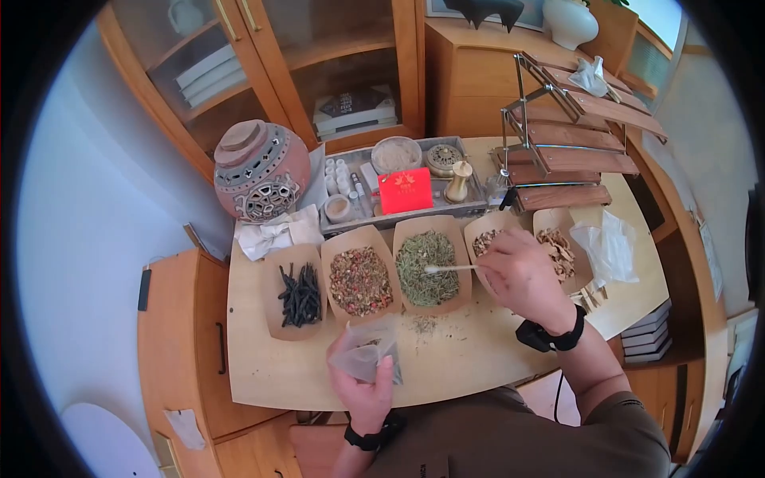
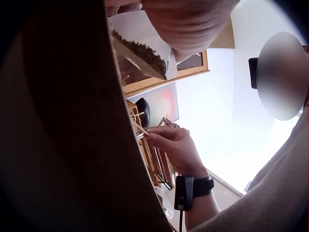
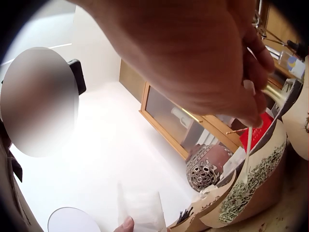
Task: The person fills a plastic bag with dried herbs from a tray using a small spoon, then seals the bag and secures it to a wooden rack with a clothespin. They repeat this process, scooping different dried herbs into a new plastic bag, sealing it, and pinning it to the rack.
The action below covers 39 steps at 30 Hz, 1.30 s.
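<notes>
My left hand [image 1: 362,398] holds a small translucent pouch [image 1: 373,360] by its side, just in front of the trays. Dried herb bits line the inside of this pouch [image 2: 137,48] in the left wrist view. My right hand [image 1: 526,279] pinches the thin handle of a small pale spoon [image 1: 454,268]. The spoon's tip points left, over the paper tray of chopped green herbs [image 1: 426,288]. In the right wrist view the spoon [image 3: 249,150] slants down, its tip right at the herbs [image 3: 251,186].
Beside the green herbs stand paper trays of dark pods [image 1: 300,296], a reddish mix [image 1: 360,280] and wood chips [image 1: 558,253]. Behind are a grey tray with a red card [image 1: 406,191], a clay pot [image 1: 261,171] and a wooden folding rack [image 1: 566,131]. Crumbs [image 1: 424,323] dot the table.
</notes>
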### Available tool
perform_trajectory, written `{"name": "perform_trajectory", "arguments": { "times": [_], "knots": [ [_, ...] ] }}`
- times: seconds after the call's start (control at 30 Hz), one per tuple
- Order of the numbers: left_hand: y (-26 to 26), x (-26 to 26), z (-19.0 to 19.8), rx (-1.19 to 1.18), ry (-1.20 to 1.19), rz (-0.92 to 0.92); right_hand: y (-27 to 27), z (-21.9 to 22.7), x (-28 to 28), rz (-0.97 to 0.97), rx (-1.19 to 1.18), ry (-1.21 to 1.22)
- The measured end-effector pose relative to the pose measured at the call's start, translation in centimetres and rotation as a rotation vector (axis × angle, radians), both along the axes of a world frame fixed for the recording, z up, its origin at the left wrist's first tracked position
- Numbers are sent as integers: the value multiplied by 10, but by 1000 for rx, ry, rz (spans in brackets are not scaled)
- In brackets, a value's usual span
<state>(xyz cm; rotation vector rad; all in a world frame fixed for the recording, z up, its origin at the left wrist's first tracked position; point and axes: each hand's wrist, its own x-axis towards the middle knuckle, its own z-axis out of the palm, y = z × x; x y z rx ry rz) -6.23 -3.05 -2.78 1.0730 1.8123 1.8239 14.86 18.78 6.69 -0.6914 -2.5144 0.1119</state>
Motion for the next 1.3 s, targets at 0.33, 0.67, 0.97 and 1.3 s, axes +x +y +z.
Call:
{"name": "perform_trajectory", "arguments": {
  "times": [0.33, 0.67, 0.97, 1.3],
  "knots": [
    [-9, -10, -30, 95, -22, -104, -15, -30, -4, -90, -6, 106],
    [-3, -12, -13, 10, 77, -44, -24, -19, 6, -117, -28, 262],
    [1, -3, 11, -17, 58, -80, -47, -10, 141, -526, -93, 376],
    [0, -1, 6, -41, 199, 18, 21, -66, 300, -1451, -134, 238]
  ]
}}
